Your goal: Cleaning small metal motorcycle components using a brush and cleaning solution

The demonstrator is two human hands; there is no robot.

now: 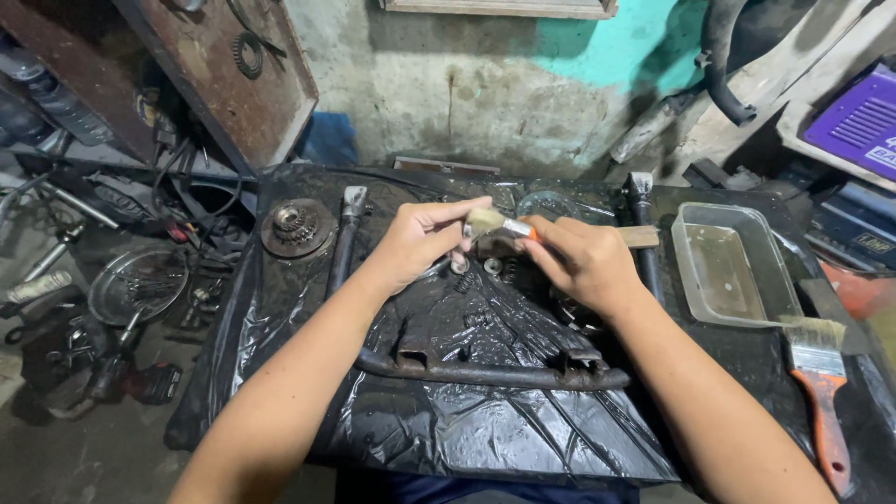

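Both forearms come in from the near edge of the surface [523, 439], which is covered with black plastic sheet, and the hands meet above its middle, toward the far edge. The right hand [583, 257] is bent at the wrist with the back of the hand up; its grip is closed around the orange handle of a small brush [495, 224], whose pale bristles point to the left. The left hand [420, 238] is turned with the thumb on top. Its fingers are curled and its fingertips [471, 207] touch the bristles of the small brush; I cannot tell whether this grip also holds some small part under the bristles.

Just below the hands, a rusty metal frame [485, 369] lies on the sheet, with its long bar parallel to the near edge and two tubes running to the far edge. Some small springs and rings [490, 266] lie near the hands. A gear cluster [297, 226] sits near the far left corner. A clear plastic tray [733, 266] stands on the right side, and a bigger brush with orange handle [821, 392] lies along the right edge, well apart from the hands.
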